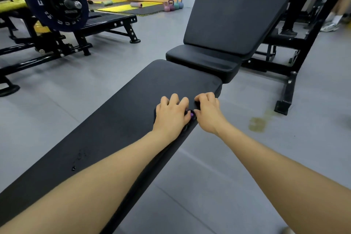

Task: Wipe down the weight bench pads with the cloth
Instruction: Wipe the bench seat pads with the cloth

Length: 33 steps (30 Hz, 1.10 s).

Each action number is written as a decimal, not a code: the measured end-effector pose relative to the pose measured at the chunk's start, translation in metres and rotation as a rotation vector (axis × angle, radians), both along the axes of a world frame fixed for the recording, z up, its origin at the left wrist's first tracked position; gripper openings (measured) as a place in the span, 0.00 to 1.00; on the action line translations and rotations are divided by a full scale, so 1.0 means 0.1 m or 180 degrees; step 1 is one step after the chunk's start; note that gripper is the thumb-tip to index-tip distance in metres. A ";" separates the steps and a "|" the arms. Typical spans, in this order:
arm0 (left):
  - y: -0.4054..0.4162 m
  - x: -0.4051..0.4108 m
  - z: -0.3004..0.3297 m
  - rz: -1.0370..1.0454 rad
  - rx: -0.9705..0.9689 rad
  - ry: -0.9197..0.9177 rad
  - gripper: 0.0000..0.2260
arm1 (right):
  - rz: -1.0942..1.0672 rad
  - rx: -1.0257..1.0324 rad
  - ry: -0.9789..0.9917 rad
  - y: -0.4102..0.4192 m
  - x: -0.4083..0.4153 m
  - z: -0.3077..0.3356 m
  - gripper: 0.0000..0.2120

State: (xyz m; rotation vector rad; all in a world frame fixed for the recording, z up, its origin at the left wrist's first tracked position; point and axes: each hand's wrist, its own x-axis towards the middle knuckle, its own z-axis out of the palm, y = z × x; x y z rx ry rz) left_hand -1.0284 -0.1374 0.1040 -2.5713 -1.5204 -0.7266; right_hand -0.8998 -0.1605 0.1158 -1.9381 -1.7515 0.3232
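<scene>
A long flat black bench pad (121, 112) runs from the lower left toward the centre. Near its far right end lies a dark cloth (191, 115) with a small purple patch, mostly hidden under my hands. My left hand (171, 115) sits on the cloth with its fingers curled over it. My right hand (208, 112) grips the cloth's right side at the pad's edge, fingers curled. Beyond the flat pad stands an incline bench with a black seat pad (203, 62) and a tilted back pad (235, 21).
A loaded barbell plate (55, 0) on a black rack stands at the left. Several coloured kettlebells (173, 4) sit on the far floor. A yellowish stain (257, 123) marks the grey floor at the right. Someone's shoes (330, 25) show at the far right.
</scene>
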 end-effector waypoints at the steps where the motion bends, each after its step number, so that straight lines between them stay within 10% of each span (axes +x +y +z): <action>1: 0.05 0.07 0.02 0.0093 -0.0008 0.0085 0.11 | -0.0010 -0.0013 -0.0013 0.00 0.00 0.00 0.16; 33: -1.24 -1.17 -0.28 0.1489 -0.0001 -0.0105 0.08 | 0.0268 0.0438 -0.0473 -0.28 -0.74 -0.10 0.12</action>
